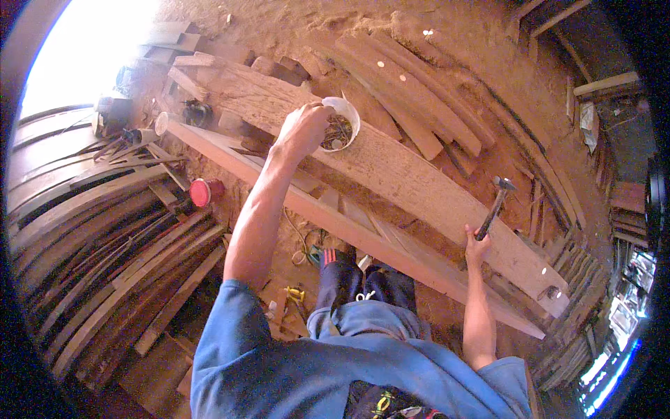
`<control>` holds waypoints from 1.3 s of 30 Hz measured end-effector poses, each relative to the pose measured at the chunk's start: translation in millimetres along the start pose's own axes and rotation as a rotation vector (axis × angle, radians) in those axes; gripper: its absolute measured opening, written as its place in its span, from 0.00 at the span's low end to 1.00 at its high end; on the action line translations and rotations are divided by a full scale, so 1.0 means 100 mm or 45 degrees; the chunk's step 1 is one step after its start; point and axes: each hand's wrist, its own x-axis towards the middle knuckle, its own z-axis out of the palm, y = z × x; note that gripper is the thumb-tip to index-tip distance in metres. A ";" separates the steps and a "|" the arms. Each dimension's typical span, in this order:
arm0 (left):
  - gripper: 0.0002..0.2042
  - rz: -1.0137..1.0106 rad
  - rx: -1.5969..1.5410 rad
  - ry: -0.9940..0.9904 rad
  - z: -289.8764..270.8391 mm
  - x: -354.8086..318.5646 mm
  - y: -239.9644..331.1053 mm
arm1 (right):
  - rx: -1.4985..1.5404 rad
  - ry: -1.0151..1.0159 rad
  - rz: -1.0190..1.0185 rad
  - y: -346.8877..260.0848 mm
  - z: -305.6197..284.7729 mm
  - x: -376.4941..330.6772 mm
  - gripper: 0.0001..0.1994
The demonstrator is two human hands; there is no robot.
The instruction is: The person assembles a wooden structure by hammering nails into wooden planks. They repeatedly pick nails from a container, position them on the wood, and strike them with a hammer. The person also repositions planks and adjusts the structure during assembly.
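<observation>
Red, sawdust-strewn earth lay under everything, with curved wooden slats stacked along the person's left side and weathered boards piled beyond. Across the middle ran a long plank, with a paler beam just beside its near edge. On the plank stood a small white tub filled with dark nails. The left hand hung over the tub's near rim, fingers bent down into the nails; whether they pinched one could not be told, as the knuckles hid the tips. The right hand was wrapped tight around the handle of a hammer, whose head pointed up over the plank. A red lid lay on the ground near the slats.
</observation>
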 end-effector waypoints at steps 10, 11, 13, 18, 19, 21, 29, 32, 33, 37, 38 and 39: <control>0.08 0.104 0.486 -0.363 0.31 0.36 -0.09 | -0.119 0.094 -0.056 0.17 0.07 0.04 0.25; 0.08 0.140 0.507 -0.364 0.33 0.37 -0.11 | -0.164 0.103 -0.032 0.18 0.07 0.05 0.25; 0.08 0.171 0.528 -0.329 0.37 0.37 -0.15 | -0.135 0.067 -0.012 0.17 0.08 0.05 0.26; 0.08 0.175 0.506 -0.219 0.50 0.35 -0.23 | -0.094 0.079 0.016 0.09 0.08 0.04 0.26; 0.08 0.214 0.508 -0.220 0.51 0.35 -0.25 | -0.101 0.071 0.049 0.08 0.08 0.04 0.26; 0.08 0.288 0.554 -0.254 0.55 0.36 -0.29 | -0.121 0.056 0.082 0.07 0.08 0.04 0.26; 0.09 -0.033 0.614 -0.330 0.61 0.32 -0.20 | -0.174 0.108 -0.110 0.19 0.09 0.05 0.26; 0.10 0.048 0.614 -0.400 0.39 0.22 -0.11 | -0.210 0.053 0.092 0.21 0.09 0.05 0.27; 0.10 0.013 0.586 -0.420 0.31 0.19 -0.07 | -0.193 0.039 0.046 0.21 0.09 0.05 0.27; 0.12 -0.144 0.269 -0.268 -0.01 0.05 -0.06 | -0.162 0.047 0.033 0.19 0.09 0.04 0.27; 0.12 -0.217 0.125 -0.246 -0.05 -0.01 -0.04 | -0.161 0.034 0.056 0.17 0.09 0.03 0.28; 0.11 -0.273 0.076 -0.205 -0.08 -0.06 -0.02 | -0.165 0.044 0.040 0.16 0.09 0.03 0.27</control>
